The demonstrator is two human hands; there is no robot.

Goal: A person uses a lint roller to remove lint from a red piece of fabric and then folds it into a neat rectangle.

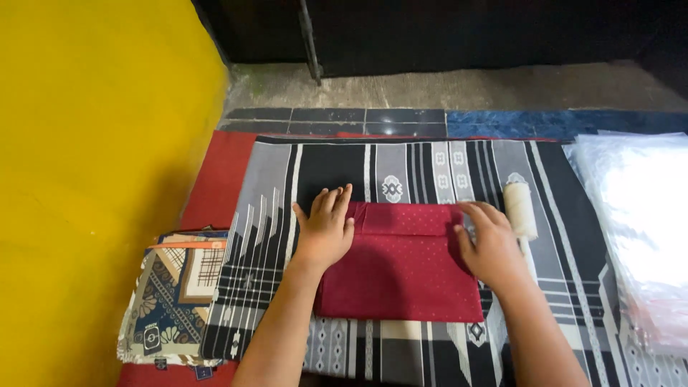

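Two hands press flat on a folded dark red cloth (401,269) with fine pale dots, which lies in the middle of a larger spread cloth (430,168) patterned in black, grey and white stripes with small woven motifs. The left hand (326,231) rests palm down on the red cloth's upper left corner, fingers stretched out and slightly apart, their tips reaching past the edge onto the striped cloth; it grips nothing. The right hand (491,247) lies palm down on the red cloth's right edge, fingers extended and close together, also clasping nothing. A fold line runs across the red cloth near its far edge, between the two hands.

Just beside the right hand, on its outer side, a lint roller (519,208) with a white roll lies on the striped cloth; its handle is mostly hidden behind the hand. Farther right, a stack of clear plastic bags (638,229) overlaps the striped cloth's edge. At the left, partly under the striped cloth, sits a pile of folded cloths (172,294) printed in blue, cream and orange. A red mat (218,179) shows beneath all of it. A yellow wall (93,179) fills the left side, and dark floor tiles (358,118) and bare concrete lie beyond the far edge.
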